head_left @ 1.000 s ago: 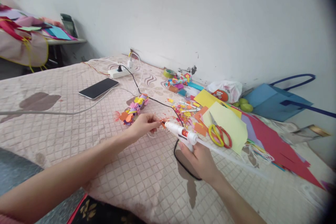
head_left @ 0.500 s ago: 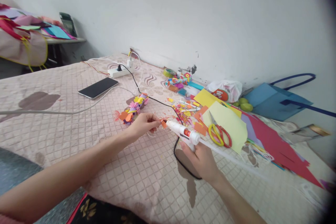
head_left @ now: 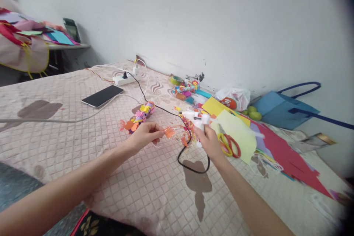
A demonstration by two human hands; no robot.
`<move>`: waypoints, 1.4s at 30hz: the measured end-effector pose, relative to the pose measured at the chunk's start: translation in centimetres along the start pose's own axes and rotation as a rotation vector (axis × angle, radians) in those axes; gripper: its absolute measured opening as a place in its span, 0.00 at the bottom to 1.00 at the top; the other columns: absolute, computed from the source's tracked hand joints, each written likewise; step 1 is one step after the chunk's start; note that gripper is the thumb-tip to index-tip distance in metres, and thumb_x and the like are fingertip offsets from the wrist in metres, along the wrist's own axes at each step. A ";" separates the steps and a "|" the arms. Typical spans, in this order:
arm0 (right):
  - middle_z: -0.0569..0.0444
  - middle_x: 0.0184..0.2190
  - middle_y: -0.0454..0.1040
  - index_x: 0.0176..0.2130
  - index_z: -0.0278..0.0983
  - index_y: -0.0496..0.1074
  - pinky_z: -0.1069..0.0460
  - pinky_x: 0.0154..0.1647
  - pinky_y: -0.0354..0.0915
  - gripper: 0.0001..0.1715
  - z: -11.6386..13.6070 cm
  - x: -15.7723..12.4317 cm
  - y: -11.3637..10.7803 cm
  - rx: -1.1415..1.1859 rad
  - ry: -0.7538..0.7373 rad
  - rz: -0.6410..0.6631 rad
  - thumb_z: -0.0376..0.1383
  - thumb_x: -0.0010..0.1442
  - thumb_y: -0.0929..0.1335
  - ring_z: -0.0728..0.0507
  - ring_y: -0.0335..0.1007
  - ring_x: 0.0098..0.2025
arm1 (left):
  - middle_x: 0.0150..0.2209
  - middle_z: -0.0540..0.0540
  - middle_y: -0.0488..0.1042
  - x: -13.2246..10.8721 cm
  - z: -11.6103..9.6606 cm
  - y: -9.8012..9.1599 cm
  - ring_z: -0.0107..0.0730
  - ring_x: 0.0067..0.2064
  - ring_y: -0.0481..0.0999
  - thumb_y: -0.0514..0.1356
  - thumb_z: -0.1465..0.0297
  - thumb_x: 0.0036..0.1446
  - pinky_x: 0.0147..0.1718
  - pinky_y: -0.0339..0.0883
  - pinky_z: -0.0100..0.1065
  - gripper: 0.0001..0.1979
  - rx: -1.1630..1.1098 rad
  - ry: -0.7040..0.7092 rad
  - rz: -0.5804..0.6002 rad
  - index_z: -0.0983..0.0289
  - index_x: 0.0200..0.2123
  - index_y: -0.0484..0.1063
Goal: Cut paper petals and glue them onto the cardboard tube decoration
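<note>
My left hand (head_left: 146, 135) is closed in a pinch, with a small fringed orange paper piece (head_left: 169, 132) at its fingertips. Gripped by its handle in my right hand (head_left: 209, 142) is a white hot glue gun (head_left: 193, 116), its nozzle pointing left above the scattered paper bits. A clear glue stick trails from its back end. Just beyond my left hand lies a tube decorated with colourful paper flowers (head_left: 141, 115). The glue gun's black cord (head_left: 195, 171) loops on the tablecloth below my right hand.
Scissors (head_left: 229, 144) with yellow and red handles rest on pale yellow paper (head_left: 243, 132), beside red sheets (head_left: 287, 158). A phone (head_left: 103, 96) and a power strip (head_left: 125, 79) lie to the left. Against the wall stand a blue bag (head_left: 284, 108) and a second decorated tube (head_left: 184, 88).
The glue gun in my right hand has moved up and away from the orange paper piece. My left hand has shifted slightly left, still pinching the piece.
</note>
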State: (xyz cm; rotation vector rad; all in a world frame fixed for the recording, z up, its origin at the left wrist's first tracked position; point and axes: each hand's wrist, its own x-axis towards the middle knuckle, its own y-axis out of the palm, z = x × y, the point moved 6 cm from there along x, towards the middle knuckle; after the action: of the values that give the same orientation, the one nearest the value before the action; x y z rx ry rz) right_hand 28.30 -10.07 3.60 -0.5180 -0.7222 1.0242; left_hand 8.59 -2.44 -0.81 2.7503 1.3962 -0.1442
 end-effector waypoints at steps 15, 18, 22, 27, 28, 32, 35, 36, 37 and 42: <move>0.52 0.26 0.70 0.28 0.34 0.66 0.51 0.35 0.59 0.08 -2.0 11.4 9.0 -0.023 -0.080 0.104 0.37 0.54 0.64 0.45 0.64 0.30 | 0.18 0.47 0.66 -0.9 -1.5 0.5 0.21 0.20 0.64 0.61 0.68 0.46 0.20 0.59 0.25 0.08 -0.037 0.005 0.039 0.67 0.24 0.67; 0.49 0.33 0.72 0.33 0.34 0.68 0.49 0.40 0.60 0.09 -2.1 10.2 7.3 0.034 -0.104 0.098 0.37 0.54 0.64 0.44 0.67 0.36 | 0.19 0.48 0.67 -0.5 -1.5 1.0 0.21 0.20 0.65 0.62 0.68 0.46 0.20 0.60 0.25 0.08 -0.032 0.024 0.075 0.67 0.25 0.68; 0.46 0.41 0.71 0.41 0.34 0.68 0.47 0.45 0.61 0.16 -2.0 7.6 4.6 0.138 -0.098 0.090 0.42 0.57 0.62 0.44 0.67 0.42 | 0.19 0.47 0.67 -0.2 -1.9 2.0 0.21 0.21 0.65 0.61 0.67 0.46 0.21 0.60 0.25 0.08 -0.012 0.040 0.126 0.67 0.25 0.68; 0.46 0.33 0.74 0.38 0.33 0.69 0.50 0.33 0.67 0.29 -0.8 1.9 2.8 0.617 0.066 0.311 0.51 0.62 0.53 0.46 0.71 0.32 | 0.18 0.48 0.67 0.4 -3.1 4.2 0.21 0.20 0.65 0.61 0.69 0.46 0.20 0.59 0.25 0.07 0.040 0.056 0.201 0.68 0.25 0.68; 0.46 0.32 0.74 0.37 0.33 0.70 0.51 0.31 0.67 0.29 -0.5 0.7 2.5 0.722 0.103 0.361 0.52 0.61 0.53 0.45 0.71 0.32 | 0.18 0.48 0.67 0.6 -3.2 4.7 0.20 0.20 0.65 0.61 0.69 0.46 0.20 0.58 0.25 0.07 0.047 0.060 0.219 0.68 0.25 0.68; 0.51 0.30 0.73 0.36 0.35 0.70 0.54 0.28 0.65 0.17 0.0 -2.7 1.3 0.892 0.200 0.435 0.46 0.57 0.63 0.46 0.69 0.32 | 0.19 0.49 0.68 1.4 -3.2 7.1 0.21 0.20 0.66 0.62 0.69 0.46 0.20 0.60 0.25 0.08 0.060 0.081 0.302 0.68 0.25 0.68; 0.55 0.28 0.70 0.35 0.37 0.68 0.55 0.27 0.64 0.11 -0.9 -3.8 1.1 0.946 0.277 0.389 0.39 0.51 0.68 0.49 0.66 0.29 | 0.18 0.49 0.68 1.9 -2.9 8.6 0.22 0.20 0.66 0.61 0.69 0.46 0.21 0.61 0.26 0.08 0.083 0.077 0.354 0.69 0.26 0.69; 0.56 0.26 0.69 0.34 0.37 0.67 0.55 0.27 0.64 0.10 -1.2 -4.0 1.1 0.956 0.290 0.368 0.38 0.50 0.68 0.49 0.65 0.28 | 0.18 0.48 0.68 2.0 -2.8 9.0 0.22 0.20 0.66 0.61 0.69 0.46 0.21 0.61 0.26 0.08 0.091 0.072 0.364 0.69 0.26 0.69; 0.57 0.26 0.68 0.34 0.37 0.67 0.55 0.26 0.63 0.09 -1.5 -4.1 1.1 0.958 0.296 0.350 0.37 0.50 0.68 0.50 0.65 0.27 | 0.18 0.48 0.68 2.1 -2.7 9.3 0.22 0.20 0.66 0.61 0.69 0.46 0.21 0.61 0.26 0.08 0.095 0.067 0.372 0.69 0.26 0.69; 0.54 0.32 0.68 0.38 0.38 0.64 0.52 0.31 0.65 0.10 -2.5 -4.2 0.3 0.783 0.177 0.212 0.36 0.53 0.64 0.47 0.66 0.33 | 0.17 0.48 0.67 2.3 -2.3 9.8 0.22 0.20 0.66 0.62 0.68 0.45 0.21 0.60 0.26 0.08 0.062 0.016 0.378 0.68 0.24 0.69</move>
State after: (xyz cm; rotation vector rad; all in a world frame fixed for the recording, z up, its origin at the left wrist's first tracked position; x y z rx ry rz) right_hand 28.57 -13.83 0.51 0.0041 -0.0730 1.3378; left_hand 18.01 -6.21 1.33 3.0084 0.8618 -0.1487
